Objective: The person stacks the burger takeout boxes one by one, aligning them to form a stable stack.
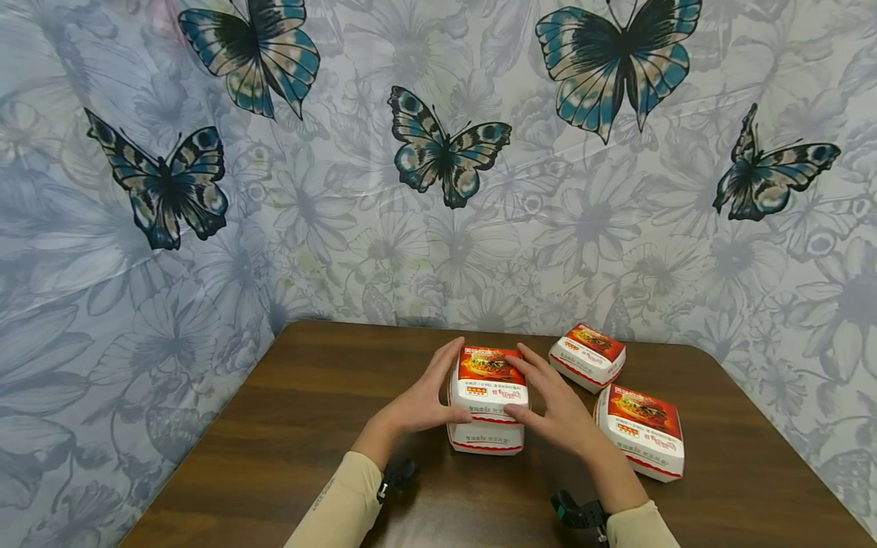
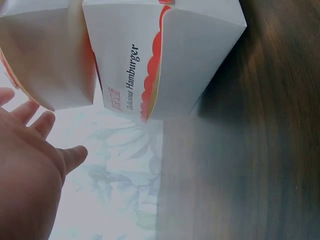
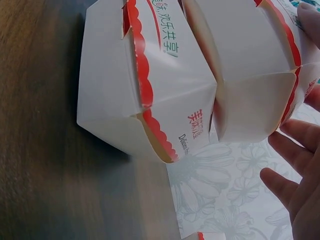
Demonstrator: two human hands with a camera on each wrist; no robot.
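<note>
Two white-and-red paper hamburger boxes stand stacked in the middle of the table. Both hands are at the upper box, which sits on the lower box. My left hand holds its left side, thumb at the front corner and fingers toward the back. On the other side my right hand holds it, thumb near the front edge and fingertips by the lid's picture. In the right wrist view, fingers bend against the upper box's lid edge. The left little finger stands apart from the cardboard.
Two more hamburger boxes are on the right: one box toward the back, another box nearer, beside the right forearm. They lie on a brown wooden table. Behind it hangs a floral cloth with butterflies.
</note>
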